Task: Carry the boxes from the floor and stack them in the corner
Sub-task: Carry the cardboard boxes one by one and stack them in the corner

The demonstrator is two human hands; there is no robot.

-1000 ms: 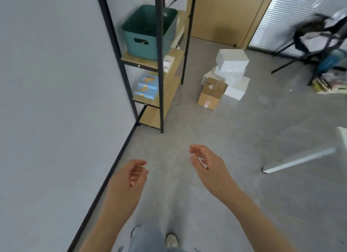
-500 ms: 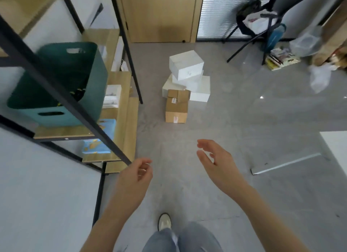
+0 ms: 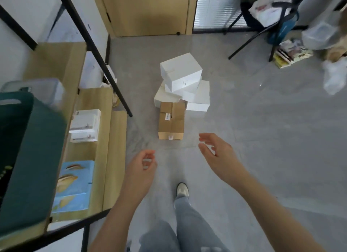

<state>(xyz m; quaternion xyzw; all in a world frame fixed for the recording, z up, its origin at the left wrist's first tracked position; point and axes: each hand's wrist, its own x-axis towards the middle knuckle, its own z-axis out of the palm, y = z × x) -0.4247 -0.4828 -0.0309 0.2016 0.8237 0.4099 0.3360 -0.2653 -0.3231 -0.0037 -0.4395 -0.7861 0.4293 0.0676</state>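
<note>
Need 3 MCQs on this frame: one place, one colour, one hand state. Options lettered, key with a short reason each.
1. Where does the brown cardboard box lie?
A. on the shelf
B. on the floor, in front of the white boxes
C. on the chair

2. What colour is the top box of the pile?
A. white
B. blue
C. green

3. What do the left hand and right hand hold?
A. a box each
B. one box together
C. nothing

Key: B, it sits on grey floor nearest the person; A, its faces are white; C, both hands are bare and short of the pile.
</note>
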